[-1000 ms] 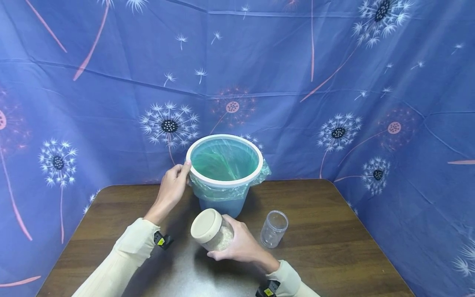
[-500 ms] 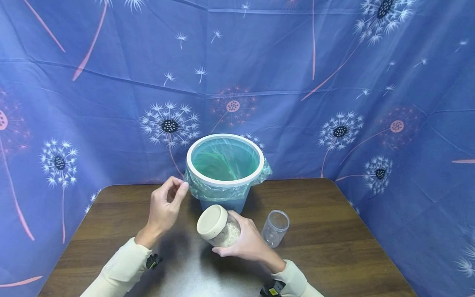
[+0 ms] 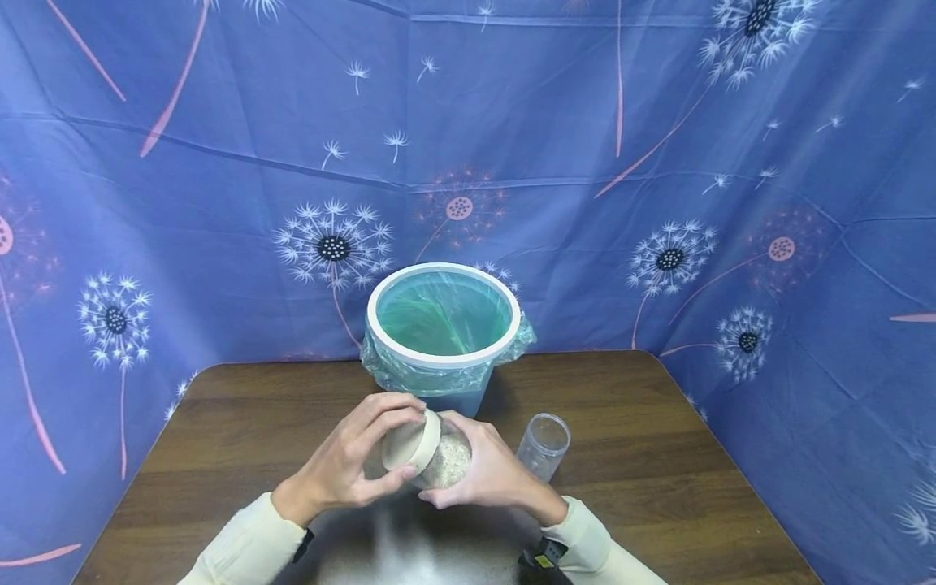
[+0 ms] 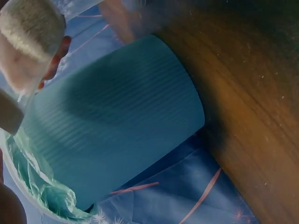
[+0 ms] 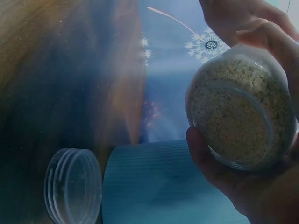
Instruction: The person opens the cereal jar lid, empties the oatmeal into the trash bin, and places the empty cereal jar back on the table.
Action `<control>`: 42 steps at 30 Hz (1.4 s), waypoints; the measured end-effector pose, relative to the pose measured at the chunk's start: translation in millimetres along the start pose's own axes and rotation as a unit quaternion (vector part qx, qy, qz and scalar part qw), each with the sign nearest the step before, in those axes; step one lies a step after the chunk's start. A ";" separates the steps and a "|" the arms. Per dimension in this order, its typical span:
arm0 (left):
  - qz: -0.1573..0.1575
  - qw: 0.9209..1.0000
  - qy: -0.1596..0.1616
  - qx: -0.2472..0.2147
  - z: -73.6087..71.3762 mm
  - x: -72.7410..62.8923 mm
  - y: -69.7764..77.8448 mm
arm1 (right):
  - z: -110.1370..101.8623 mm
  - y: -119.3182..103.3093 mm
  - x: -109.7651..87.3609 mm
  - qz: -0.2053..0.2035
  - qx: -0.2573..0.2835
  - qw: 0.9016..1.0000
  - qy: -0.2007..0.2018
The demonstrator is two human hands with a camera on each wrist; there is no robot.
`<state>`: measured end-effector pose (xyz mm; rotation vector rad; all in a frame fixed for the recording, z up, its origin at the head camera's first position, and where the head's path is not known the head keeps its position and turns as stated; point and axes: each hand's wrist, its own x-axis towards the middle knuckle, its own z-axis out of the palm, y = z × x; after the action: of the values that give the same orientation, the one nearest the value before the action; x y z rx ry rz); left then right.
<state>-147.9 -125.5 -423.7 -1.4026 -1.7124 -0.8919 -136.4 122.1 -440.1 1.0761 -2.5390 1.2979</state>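
My right hand (image 3: pixel 504 471) grips a clear jar (image 5: pixel 238 112) around its body, holding it tilted above the table with its top toward the left. Pale oat-like flakes (image 3: pixel 449 461) fill part of it. Fingers and thumb of my left hand (image 3: pixel 351 455) are curled around the jar's cream lid (image 3: pixel 413 445), which sits at the mouth of the jar. Just behind both hands stands a blue bin (image 4: pixel 117 121) with a white rim (image 3: pixel 444 358) and a thin green liner bag (image 4: pixel 46 186) folded over its edge.
An uncovered clear plastic container (image 3: pixel 543 447) stands on the wooden table (image 3: pixel 658 471), right of my right hand. Behind the table hangs a blue cloth (image 3: pixel 541 227) printed with dandelions.
My left hand has left the bin's rim, come down and to the right, and taken hold of the jar's lid. The jar has shifted slightly to the right in my right hand.
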 end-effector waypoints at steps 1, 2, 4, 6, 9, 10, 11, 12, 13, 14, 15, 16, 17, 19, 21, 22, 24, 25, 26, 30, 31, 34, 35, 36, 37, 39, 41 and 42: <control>0.004 1.000 -0.008 -0.001 1.1 -0.7 -0.1 | -0.7 -0.7 0.4 -0.005 0.003 1.000 -0.005; 0.008 1.000 -0.017 -0.003 2.2 -1.5 -0.4 | -1.4 -1.6 0.8 -0.010 0.005 1.000 -0.009; 0.011 0.999 -0.030 -0.006 4.5 -3.1 -1.3 | -2.7 -3.6 1.6 -0.019 0.012 1.000 -0.016; 0.012 0.999 -0.037 -0.013 6.7 -4.0 -1.7 | -3.5 -5.6 2.4 -0.022 0.019 0.999 -0.022; 0.006 0.999 -0.042 -0.029 9.8 -5.4 -0.8 | -3.5 -8.8 3.4 -0.027 0.032 0.999 -0.033; 0.002 0.998 -0.043 -0.037 11.0 -5.9 -0.3 | -3.2 -9.7 3.7 -0.030 0.034 0.998 -0.035; -0.005 0.998 -0.045 -0.045 12.2 -6.5 0.2 | -2.7 -10.4 4.0 -0.031 0.036 0.998 -0.037; -0.012 0.997 -0.045 -0.054 13.5 -6.9 0.8 | -2.2 -10.9 4.3 -0.034 0.037 0.998 -0.038; -0.019 0.997 -0.043 -0.063 15.2 -7.0 1.1 | -1.8 -11.2 4.2 -0.033 0.038 0.998 -0.037; -0.026 0.996 -0.039 -0.073 16.9 -7.0 1.4 | -1.2 -11.2 4.2 -0.033 0.038 0.998 -0.036; -0.033 0.995 -0.034 -0.083 18.6 -7.0 2.0 | -0.7 -11.2 4.1 -0.034 0.037 0.998 -0.034; -0.039 0.995 -0.026 -0.092 20.4 -7.0 2.6 | -0.2 -11.1 4.1 -0.034 0.035 0.998 -0.032; -0.042 0.994 -0.016 -0.099 22.1 -6.6 3.1 | 0.3 -11.1 4.0 -0.033 0.036 0.998 -0.030; -0.046 0.993 0.006 -0.108 25.1 -6.2 4.3 | 1.2 -11.2 3.6 -0.031 0.033 0.999 -0.025; -0.049 0.992 0.025 -0.111 27.3 -5.8 5.7 | 1.9 -11.6 3.4 -0.032 0.030 0.999 -0.019; -0.051 0.992 0.033 -0.111 28.2 -5.7 6.3 | 2.5 -11.7 3.2 -0.032 0.028 0.999 -0.016; -0.054 0.991 0.045 -0.110 29.6 -5.5 7.7 | 3.4 -12.1 2.9 -0.029 0.025 0.999 -0.013; -0.054 0.991 0.050 -0.110 30.3 -5.4 8.4 | 3.8 -12.4 2.9 -0.028 0.024 0.999 -0.011; -0.055 0.991 0.055 -0.108 30.9 -5.4 9.1 | 4.3 -12.6 2.8 -0.027 0.023 0.999 -0.010; -0.063 0.990 0.070 -0.106 32.8 -5.6 11.4 | 7.0 -13.4 2.6 -0.016 0.024 1.000 -0.005; -0.067 0.990 0.072 -0.106 33.0 -5.8 12.0 | 7.9 -13.4 2.5 -0.013 0.025 1.000 -0.003; -0.075 0.989 0.076 -0.102 33.2 -6.1 13.6 | 10.7 -13.0 1.6 -0.009 0.025 1.000 0.007; -0.076 0.989 0.077 -0.101 33.4 -6.0 14.0 | 11.3 -12.8 1.3 -0.011 0.024 1.000 0.011; -0.078 0.989 0.078 -0.099 33.4 -5.7 14.6 | 11.8 -12.5 1.0 -0.011 0.024 1.000 0.014; -0.078 0.989 0.080 -0.098 33.4 -5.2 15.2 | 12.3 -12.5 0.7 -0.011 0.024 0.999 0.018; -0.079 0.989 0.084 -0.095 33.8 -3.8 16.5 | 13.0 -12.5 0.0 -0.012 0.022 0.999 0.023; -0.078 0.989 0.090 -0.091 34.1 -2.4 18.1 | 13.4 -12.6 -0.8 -0.011 0.019 0.999 0.026; -0.078 0.989 0.092 -0.088 34.2 -1.8 19.1 | 13.6 -12.7 -1.1 -0.008 0.018 0.999 0.025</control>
<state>-132.7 -93.7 -440.7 -1.2652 -1.6505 -1.2462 -124.6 107.8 -440.5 1.0537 -2.4750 1.3528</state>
